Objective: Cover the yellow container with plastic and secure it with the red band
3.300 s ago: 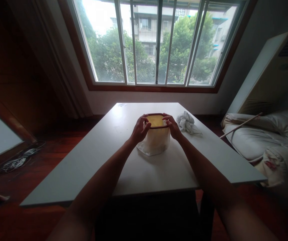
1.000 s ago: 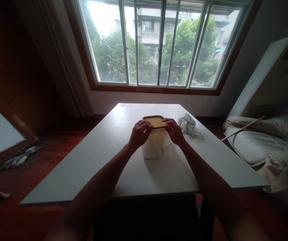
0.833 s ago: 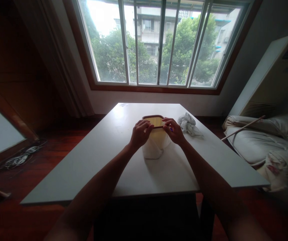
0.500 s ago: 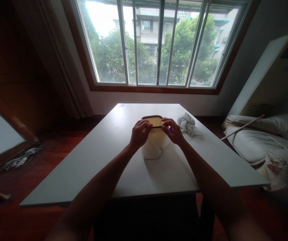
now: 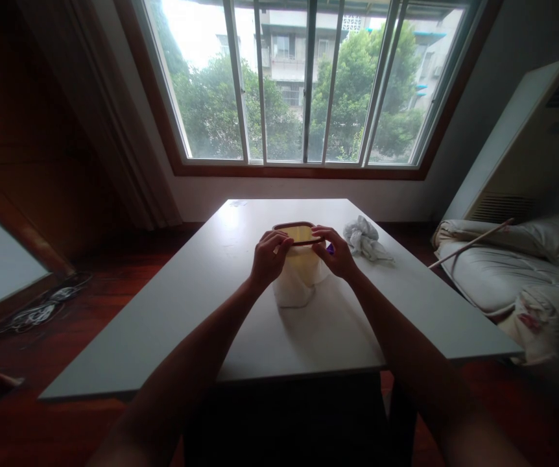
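A yellow bin with a dark brown rim [image 5: 293,228] stands on the white table [image 5: 172,311], lined with a white plastic bag [image 5: 295,285] that hangs down its outside. My left hand [image 5: 268,258] pinches the bag at the near left of the rim. At the near right of the rim, my right hand [image 5: 336,251] pinches the bag too, with a small purple bit showing beside its fingers.
A crumpled white cloth [image 5: 364,237] lies on the table to the right of the bin. A wide window [image 5: 303,84] runs behind the table. On the right lie white bedding [image 5: 503,266], a thin stick [image 5: 469,242] and a leaning air-conditioner unit [image 5: 527,143]. Cables [image 5: 36,311] lie on the wooden floor, left.
The bag has been drawn tighter around the bin since the earliest frame; its loose skirt on the table has shrunk. Both hands have moved from the rim's sides to its near edge.
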Demonstrator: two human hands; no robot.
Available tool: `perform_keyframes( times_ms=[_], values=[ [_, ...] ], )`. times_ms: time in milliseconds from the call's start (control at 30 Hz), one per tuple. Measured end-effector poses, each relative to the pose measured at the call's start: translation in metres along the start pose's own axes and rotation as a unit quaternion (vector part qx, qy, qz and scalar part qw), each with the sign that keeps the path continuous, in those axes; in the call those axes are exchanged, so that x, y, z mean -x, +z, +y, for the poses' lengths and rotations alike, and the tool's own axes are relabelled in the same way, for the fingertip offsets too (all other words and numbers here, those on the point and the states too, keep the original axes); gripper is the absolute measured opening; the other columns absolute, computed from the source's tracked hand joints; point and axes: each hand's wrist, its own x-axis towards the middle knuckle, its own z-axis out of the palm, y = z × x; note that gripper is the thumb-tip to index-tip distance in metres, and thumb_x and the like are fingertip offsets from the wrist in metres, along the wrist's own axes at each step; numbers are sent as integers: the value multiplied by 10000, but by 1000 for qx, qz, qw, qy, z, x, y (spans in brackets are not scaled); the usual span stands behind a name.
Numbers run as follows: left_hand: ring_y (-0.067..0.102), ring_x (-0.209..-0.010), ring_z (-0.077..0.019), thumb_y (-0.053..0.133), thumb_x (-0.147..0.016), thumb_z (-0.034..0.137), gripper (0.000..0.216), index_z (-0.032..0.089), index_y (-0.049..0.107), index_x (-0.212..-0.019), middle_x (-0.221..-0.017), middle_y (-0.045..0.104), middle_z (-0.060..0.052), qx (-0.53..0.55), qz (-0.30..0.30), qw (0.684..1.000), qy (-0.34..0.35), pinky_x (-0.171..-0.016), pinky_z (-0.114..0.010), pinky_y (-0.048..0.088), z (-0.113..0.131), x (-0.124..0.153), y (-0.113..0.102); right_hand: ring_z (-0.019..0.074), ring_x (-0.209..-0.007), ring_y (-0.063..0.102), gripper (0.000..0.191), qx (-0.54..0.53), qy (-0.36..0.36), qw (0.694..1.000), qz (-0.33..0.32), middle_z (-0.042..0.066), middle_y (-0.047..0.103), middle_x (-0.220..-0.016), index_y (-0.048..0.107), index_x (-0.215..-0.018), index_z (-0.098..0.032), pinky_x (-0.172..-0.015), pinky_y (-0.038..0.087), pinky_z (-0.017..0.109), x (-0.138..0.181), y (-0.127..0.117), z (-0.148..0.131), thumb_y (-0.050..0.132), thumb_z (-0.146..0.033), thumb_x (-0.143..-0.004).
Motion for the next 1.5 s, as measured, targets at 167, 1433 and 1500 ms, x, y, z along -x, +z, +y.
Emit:
perform_keyframes(
  times_ms=[167,1433,1500],
  values=[
    [648,-935,-201,549,-974,358,242,204,663,-827,-910,709,-57,1,-1,1000,0,-864,-389,525,2,-1,-2,273,-1305,522,453,6,17,1000,11,122,558,-1390,558,-1298,-273,-1030,500,483,2,0,2,648,-468,-899],
    [561,-1252,-223,328,-1047,362,251,228,539,-1068,-1231,593,-112,-37,55,993,99,-1026,-492,505,-3,-5,-15,304,-1295,512,185,201,-103,973,49,56,642,-1273,627,-1071,-302,-1143,331,564,-3,-14,-20,547,-416,-950],
    [553,-1266,-224,319,-1048,384,271,230,531,-1116,-1273,577,-124,-33,54,994,89,-1033,-490,499,-4,-4,-16,302,-1257,538,164,199,-105,972,68,57,666,-1202,633,-1033,-304,-1116,362,560,-3,-15,-19,542,-414,-953]
  ],
)
